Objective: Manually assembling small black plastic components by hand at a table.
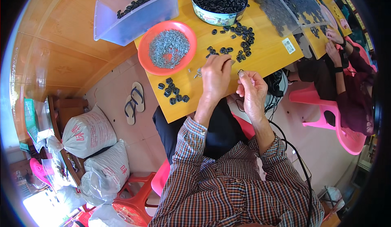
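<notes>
Surface: yellow wooden tabletop (183, 111), bare at its near left part, with parts grouped across the rest.
Right hand (253, 92): above the near edge; thumb and forefinger pinching a small dark loop-shaped piece (240, 70), fine detail too small to read.
Left hand (217, 74): just beside the right, palm down; fingers drawn together toward the thumb; whether they grip a part cannot be told.
Silver screws, bulk: a heap (169, 43) in a round red-orange dish (145, 60), left of the left hand.
Silver screws, loose: a few (198, 73) on the surface, just beside the left hand.
Black oval pieces, loose: a scattered group (245, 43) beyond the hands.
Black oval pieces, set apart: a small cluster (176, 91) at the near left corner.
Black oval pieces, bulk: filling a round tin (211, 18), far middle.
Translucent plastic bin (134, 25): far left, black pieces inside.
Step in hand: judged to be close two-handed handling of one small piece.
Next move: seems to call for a steady right pinch and careful lining-up by the left fingers.
Co-worker's hands (334, 46): far right, well apart.
</notes>
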Tool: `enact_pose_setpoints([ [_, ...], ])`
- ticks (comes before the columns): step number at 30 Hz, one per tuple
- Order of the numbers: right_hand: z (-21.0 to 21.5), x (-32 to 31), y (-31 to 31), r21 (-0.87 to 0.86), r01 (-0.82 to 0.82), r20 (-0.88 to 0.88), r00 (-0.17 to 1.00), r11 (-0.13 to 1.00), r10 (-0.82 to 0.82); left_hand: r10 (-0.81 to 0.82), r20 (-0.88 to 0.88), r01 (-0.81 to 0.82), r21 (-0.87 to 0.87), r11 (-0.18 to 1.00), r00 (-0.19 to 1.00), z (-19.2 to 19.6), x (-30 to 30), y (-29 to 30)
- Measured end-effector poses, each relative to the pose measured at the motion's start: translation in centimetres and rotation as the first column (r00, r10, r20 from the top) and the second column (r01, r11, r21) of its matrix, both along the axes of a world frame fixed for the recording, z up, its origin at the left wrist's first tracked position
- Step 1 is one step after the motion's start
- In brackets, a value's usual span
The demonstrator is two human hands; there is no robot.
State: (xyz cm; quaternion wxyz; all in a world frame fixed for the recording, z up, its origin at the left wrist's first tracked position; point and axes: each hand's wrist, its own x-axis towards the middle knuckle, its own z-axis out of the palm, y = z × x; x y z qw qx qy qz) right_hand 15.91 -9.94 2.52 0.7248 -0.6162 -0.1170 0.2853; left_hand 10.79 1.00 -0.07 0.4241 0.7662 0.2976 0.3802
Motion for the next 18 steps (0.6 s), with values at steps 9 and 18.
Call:
enact_pose_setpoints([
  [9,-0.3,-0.8,0.1,0.024,-0.054,-0.004,0.999,0.998,0.054,0.029,0.442,0.311,-0.675,0.67,0.896,0.7,-5.7,-1.6],
  [18,-0.4,-1.8,0.2,-0.013,-0.158,0.008,0.987,0.987,0.159,0.042,0.492,0.373,-0.708,0.6,0.869,0.0,-7.8,-2.3],
])
